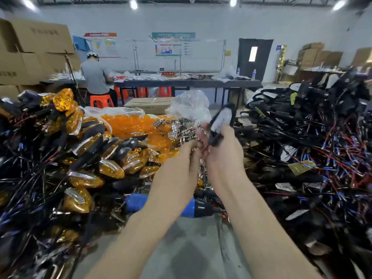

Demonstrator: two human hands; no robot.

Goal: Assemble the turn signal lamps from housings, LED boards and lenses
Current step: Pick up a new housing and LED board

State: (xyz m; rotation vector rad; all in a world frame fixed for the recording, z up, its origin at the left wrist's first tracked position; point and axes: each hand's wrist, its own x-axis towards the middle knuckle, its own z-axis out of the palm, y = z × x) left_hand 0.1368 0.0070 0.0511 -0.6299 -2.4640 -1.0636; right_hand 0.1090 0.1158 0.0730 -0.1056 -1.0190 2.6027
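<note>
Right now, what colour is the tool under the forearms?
The tool is blue with a black end; head view.

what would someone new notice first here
The heaps: finished amber lamps piled at left, a tangle of black housings with red and blue wires at right, and a bag of orange lenses behind the centre. Between them the right hand grips a single housing, close beside the left hand.

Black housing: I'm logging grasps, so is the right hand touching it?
Touching. The head view shows the right hand gripping the lower end of the black housing, its fingers curled round it, despite motion blur.
</note>
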